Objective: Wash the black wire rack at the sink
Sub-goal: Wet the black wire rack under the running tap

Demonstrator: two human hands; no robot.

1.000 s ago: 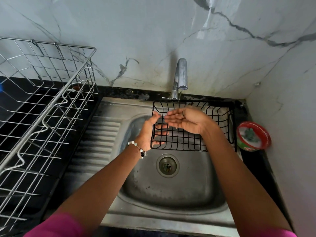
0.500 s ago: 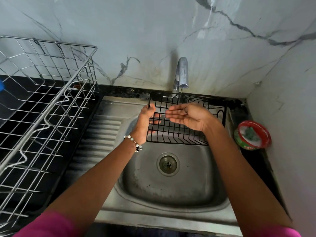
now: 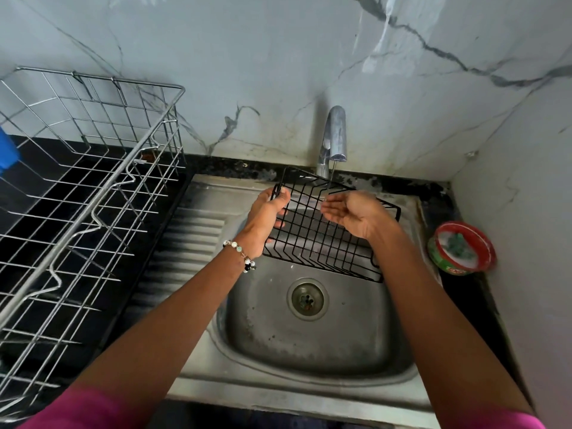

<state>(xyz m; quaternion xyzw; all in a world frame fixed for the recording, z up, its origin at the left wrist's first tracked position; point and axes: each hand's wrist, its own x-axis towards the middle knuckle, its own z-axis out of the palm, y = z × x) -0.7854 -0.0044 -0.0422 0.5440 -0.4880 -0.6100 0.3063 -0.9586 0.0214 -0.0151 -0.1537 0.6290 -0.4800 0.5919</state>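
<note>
Head view: left hand (image 3: 266,213) grips black wire rack (image 3: 322,239); tub (image 3: 461,249) label unreadable.

We count two wire racks: one black wire rack (image 3: 322,230) at the centre of the frame, and one silver dish rack (image 3: 83,181) filling the left side. There is one sink (image 3: 309,351) with one drain (image 3: 307,299) in its basin, and one tap (image 3: 334,134) above it at upper centre. Two hands show, the left hand (image 3: 266,215) and the right hand (image 3: 353,213) (one beaded bracelet (image 3: 241,253) between them). One red-rimmed round tub (image 3: 462,247) sits at the right edge.
</note>
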